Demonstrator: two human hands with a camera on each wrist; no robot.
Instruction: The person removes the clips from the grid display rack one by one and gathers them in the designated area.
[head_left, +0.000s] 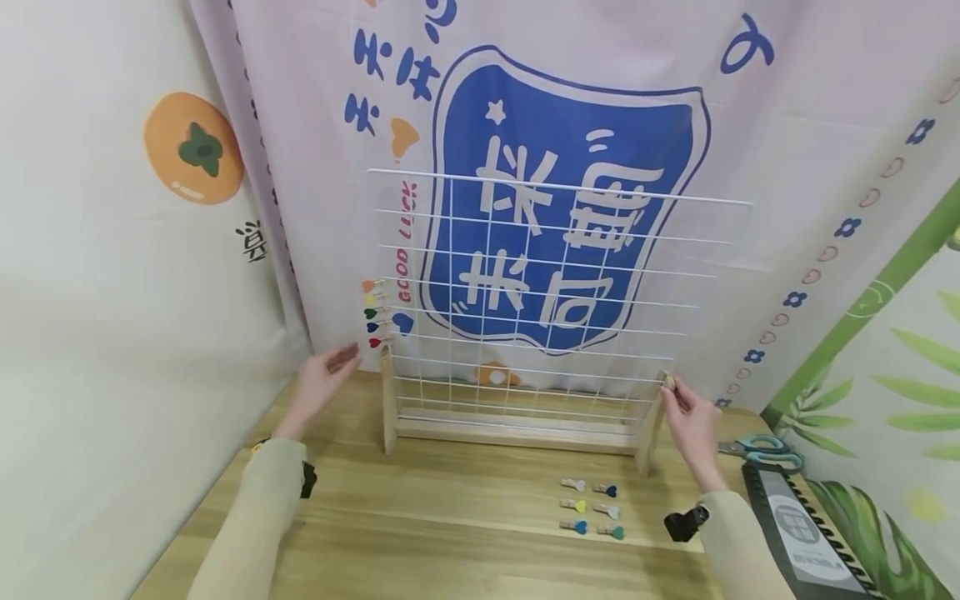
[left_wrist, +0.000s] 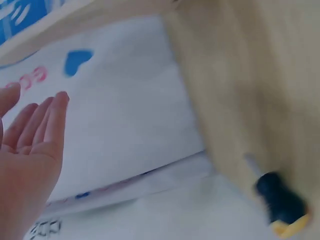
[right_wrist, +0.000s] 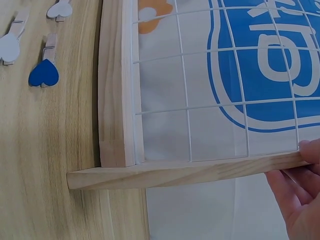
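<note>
The wire rack (head_left: 517, 436) on the table (head_left: 420, 533) may skew, shedding left-edge heart clips (head_left: 371, 314), if the right hand (head_left: 692, 422), pinching its right post (right_wrist: 200, 173), tugs while the left hand (head_left: 321, 382), fingers extended, hangs apart.

One rack (head_left: 513, 437) is seen, stood on two posts (head_left: 388, 400). Five pegs (head_left: 371, 314) are counted, clipped at the rack's left edge: one orange, one yellow, one green, one dark blue, one red. Six more pegs (head_left: 580, 506) are laid in front of the rack: two white, two blue, one yellow, one green. Two hands are counted: the left hand (head_left: 324, 381) left of the rack, the right hand (head_left: 692, 421) at its right post. One pair of scissors (head_left: 752, 449) and one notebook (head_left: 806, 533) are placed right of the rack, one screwdriver (left_wrist: 281, 202) left of it.
</note>
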